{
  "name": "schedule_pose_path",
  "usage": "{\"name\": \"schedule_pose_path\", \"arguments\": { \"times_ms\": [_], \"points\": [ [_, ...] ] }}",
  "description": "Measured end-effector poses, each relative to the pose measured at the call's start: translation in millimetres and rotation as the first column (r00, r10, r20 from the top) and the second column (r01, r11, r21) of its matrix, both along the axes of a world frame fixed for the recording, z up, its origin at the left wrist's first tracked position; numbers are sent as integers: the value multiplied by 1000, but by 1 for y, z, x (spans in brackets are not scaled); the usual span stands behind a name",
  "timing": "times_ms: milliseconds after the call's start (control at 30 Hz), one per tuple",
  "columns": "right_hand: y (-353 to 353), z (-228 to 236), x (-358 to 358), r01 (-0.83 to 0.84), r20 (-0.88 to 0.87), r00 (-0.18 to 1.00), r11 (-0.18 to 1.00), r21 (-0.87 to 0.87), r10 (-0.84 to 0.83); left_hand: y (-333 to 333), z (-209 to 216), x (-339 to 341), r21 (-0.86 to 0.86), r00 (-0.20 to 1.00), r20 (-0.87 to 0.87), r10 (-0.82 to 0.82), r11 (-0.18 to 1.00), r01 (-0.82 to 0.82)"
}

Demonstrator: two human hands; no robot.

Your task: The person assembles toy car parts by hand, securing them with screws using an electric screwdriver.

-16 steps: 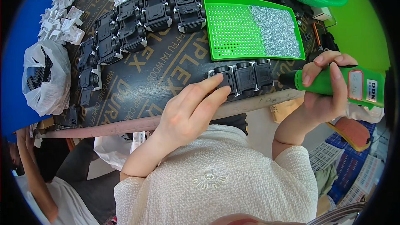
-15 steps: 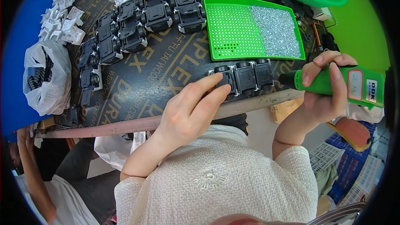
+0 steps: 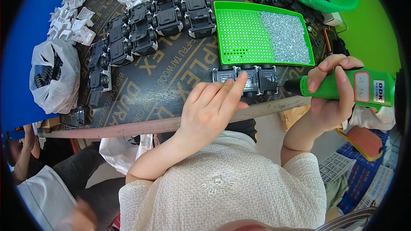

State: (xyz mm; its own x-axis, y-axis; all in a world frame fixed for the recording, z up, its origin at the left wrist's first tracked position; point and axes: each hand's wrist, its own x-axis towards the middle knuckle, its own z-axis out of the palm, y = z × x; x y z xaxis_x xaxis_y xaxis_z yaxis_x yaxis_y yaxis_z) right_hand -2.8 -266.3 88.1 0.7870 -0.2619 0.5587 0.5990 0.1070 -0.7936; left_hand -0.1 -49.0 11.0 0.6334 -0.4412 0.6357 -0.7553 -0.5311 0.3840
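Observation:
Three black toy car chassis with white edges lie side by side near the front edge of the table: a left one point(image 3: 223, 75), a middle one point(image 3: 251, 81) and a right one point(image 3: 269, 79). Over the left and middle ones reaches my left hand point(image 3: 207, 109), its fingers stretched out and the fingertips on or just above the middle chassis. My right hand point(image 3: 332, 90) is wrapped round a green electric screwdriver point(image 3: 370, 87). Its black nose points left at the end of the row, close to the right chassis. Whether the bit touches it is too small to tell.
Behind the row stands a green perforated tray point(image 3: 217, 30) with small silver screws point(image 3: 287, 38). Several more chassis point(image 3: 167, 19) stand in rows at the back left, beside white plastic parts point(image 3: 79, 25). A plastic bag point(image 3: 55, 96) holds black parts. A green basket point(image 3: 342, 0) is at the far right; another person sits lower left.
My left hand has shifted right along the row, from the left chassis toward the middle one. The screwdriver stays almost in place. The other person's arm at the lower left has moved.

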Motion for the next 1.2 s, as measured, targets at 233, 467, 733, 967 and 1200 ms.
{"name": "schedule_pose_path", "arguments": {
  "times_ms": [233,467,733,967,1200],
  "points": [
    [-13,12,-15,139,8,990,990,-17,-138,-6,20,16,184,993,-93,-76,979,92],
    [-46,19,-45,436,93,897,899,-42,-431,-14,2,12,156,977,-88,-194,966,206],
    [-20,16,-28,304,62,951,952,-24,-302,20,-3,5,152,995,-80,-65,985,76],
    [-12,10,-17,266,77,962,963,-52,-261,211,63,-45,-111,651,-726,-220,973,205],
    [-10,10,-1,139,44,989,990,-20,-138,307,-88,-107,637,-15,-705,709,625,-450]
  ]
}}
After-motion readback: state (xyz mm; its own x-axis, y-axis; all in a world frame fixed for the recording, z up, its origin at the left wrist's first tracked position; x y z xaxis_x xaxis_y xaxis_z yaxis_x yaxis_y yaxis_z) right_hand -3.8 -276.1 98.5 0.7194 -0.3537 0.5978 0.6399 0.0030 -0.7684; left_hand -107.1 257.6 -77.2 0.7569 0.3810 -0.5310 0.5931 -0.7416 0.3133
